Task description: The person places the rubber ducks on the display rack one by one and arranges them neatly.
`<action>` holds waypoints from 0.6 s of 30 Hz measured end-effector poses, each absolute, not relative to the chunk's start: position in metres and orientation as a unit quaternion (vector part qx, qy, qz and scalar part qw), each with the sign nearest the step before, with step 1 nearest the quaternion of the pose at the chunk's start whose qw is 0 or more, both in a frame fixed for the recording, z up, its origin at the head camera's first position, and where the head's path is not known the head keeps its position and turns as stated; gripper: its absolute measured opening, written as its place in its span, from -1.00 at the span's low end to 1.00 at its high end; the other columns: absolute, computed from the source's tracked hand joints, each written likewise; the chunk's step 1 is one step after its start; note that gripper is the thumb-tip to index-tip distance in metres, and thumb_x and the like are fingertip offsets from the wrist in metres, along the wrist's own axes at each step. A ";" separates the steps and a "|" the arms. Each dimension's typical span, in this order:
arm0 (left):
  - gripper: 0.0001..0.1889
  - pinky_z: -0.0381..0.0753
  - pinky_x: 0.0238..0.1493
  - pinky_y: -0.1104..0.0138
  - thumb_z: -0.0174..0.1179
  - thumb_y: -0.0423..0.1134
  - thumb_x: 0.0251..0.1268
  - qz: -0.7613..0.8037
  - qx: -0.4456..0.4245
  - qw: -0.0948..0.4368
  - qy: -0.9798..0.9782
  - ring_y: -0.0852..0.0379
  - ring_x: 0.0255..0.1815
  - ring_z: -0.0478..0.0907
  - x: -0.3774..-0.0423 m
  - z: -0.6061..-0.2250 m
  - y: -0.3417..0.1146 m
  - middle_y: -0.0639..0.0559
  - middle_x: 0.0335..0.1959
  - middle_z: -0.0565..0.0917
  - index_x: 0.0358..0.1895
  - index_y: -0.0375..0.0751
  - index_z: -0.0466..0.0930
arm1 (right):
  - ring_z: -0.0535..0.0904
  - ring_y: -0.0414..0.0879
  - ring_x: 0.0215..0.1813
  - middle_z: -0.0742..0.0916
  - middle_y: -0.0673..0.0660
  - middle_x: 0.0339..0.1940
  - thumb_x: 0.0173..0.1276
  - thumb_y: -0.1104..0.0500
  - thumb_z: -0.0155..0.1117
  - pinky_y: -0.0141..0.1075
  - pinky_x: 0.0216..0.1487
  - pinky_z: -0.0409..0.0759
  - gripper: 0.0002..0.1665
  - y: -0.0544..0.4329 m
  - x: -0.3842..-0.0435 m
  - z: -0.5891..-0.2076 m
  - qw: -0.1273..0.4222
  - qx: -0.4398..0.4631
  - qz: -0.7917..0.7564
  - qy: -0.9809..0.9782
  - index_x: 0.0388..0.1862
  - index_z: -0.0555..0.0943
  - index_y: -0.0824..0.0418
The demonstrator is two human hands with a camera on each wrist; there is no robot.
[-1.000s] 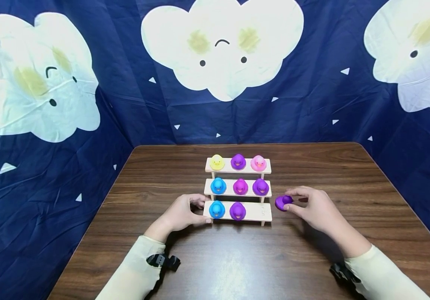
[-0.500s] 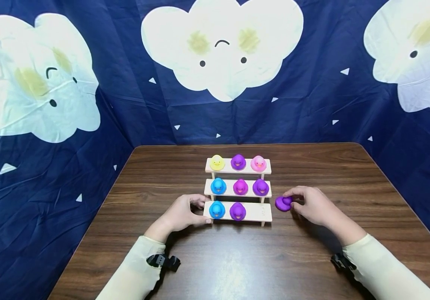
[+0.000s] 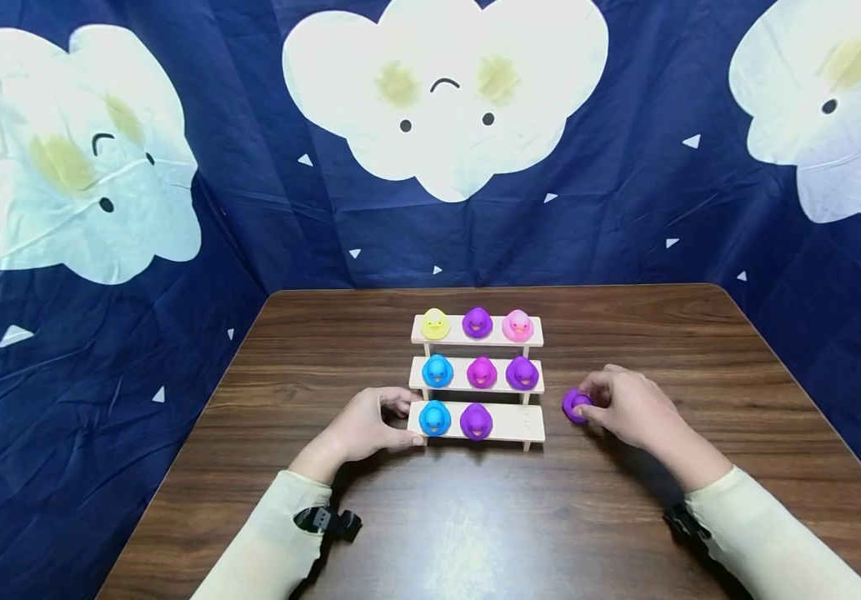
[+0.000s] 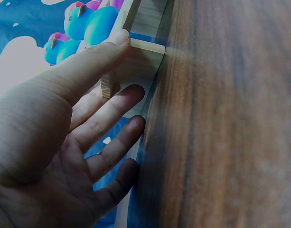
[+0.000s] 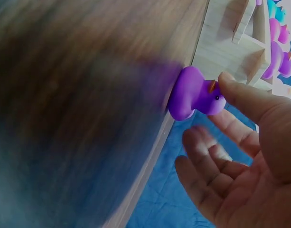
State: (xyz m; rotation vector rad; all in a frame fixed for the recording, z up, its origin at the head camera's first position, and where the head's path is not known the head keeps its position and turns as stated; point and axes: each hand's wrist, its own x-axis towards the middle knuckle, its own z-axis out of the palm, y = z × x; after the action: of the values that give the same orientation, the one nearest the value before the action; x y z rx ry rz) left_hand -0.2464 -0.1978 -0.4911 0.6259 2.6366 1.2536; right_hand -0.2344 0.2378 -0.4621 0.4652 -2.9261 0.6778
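A three-tier wooden display stand (image 3: 511, 422) holds rubber ducks on its steps. My left hand (image 3: 364, 427) grips the left end of its lowest step, thumb at the front and fingers behind; in the left wrist view the thumb (image 4: 117, 39) touches the step's edge. Right of the stand, my right hand (image 3: 634, 408) pinches a purple rubber duck (image 3: 574, 406) by the head between thumb and forefinger. Seen from the right wrist, this duck (image 5: 189, 95) is upright with its base at the tabletop. The other fingers spread loosely behind it.
On the lowest step sit a blue duck (image 3: 434, 418) and a purple duck (image 3: 476, 422), both left of its bare right end. Yellow, purple, pink, blue and magenta ducks fill the two upper steps. Dark blue cloth with white clouds (image 3: 445, 92) hangs behind the wooden table (image 3: 310, 333).
The purple duck beside the stand has turned from a tipped pose to upright and shifted slightly right, with my right fingers now around its head. My left hand and the stand stay put.
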 end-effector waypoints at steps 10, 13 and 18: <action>-0.46 0.59 0.06 0.13 0.71 -0.06 -0.03 0.423 0.210 0.078 0.878 0.16 -0.05 0.63 -0.247 -0.490 -0.198 0.26 -0.21 0.74 0.08 0.07 0.74 | 0.72 0.23 0.11 0.81 0.20 0.04 0.08 0.17 0.73 0.21 0.16 0.58 -0.45 0.238 -0.236 -0.462 0.014 0.185 0.275 -0.944 0.09 0.76 0.14; -0.47 0.59 0.05 0.13 0.71 -0.06 -0.03 0.425 0.209 0.079 0.877 0.16 -0.05 0.64 -0.247 -0.491 -0.198 0.25 -0.21 0.74 0.07 0.07 0.74 | 0.72 0.23 0.10 0.82 0.20 0.00 0.10 0.19 0.71 0.23 0.16 0.57 -0.52 0.238 -0.236 -0.462 0.013 0.187 0.274 -0.943 0.04 0.78 0.12; -0.47 0.59 0.05 0.14 0.71 -0.07 -0.03 0.429 0.208 0.080 0.876 0.16 -0.05 0.64 -0.246 -0.491 -0.198 0.25 -0.21 0.74 0.07 0.07 0.74 | 0.70 0.25 0.12 0.82 0.19 0.00 0.14 0.19 0.68 0.25 0.17 0.55 -0.58 0.238 -0.236 -0.462 0.016 0.185 0.264 -0.946 0.01 0.79 0.10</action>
State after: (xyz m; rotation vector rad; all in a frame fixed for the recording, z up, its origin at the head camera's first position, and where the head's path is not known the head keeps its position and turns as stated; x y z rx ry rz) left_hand -0.2463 -0.1977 -0.4912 0.6223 2.6186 1.2821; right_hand -0.2356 0.2381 -0.4621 0.5763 -2.9439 0.8218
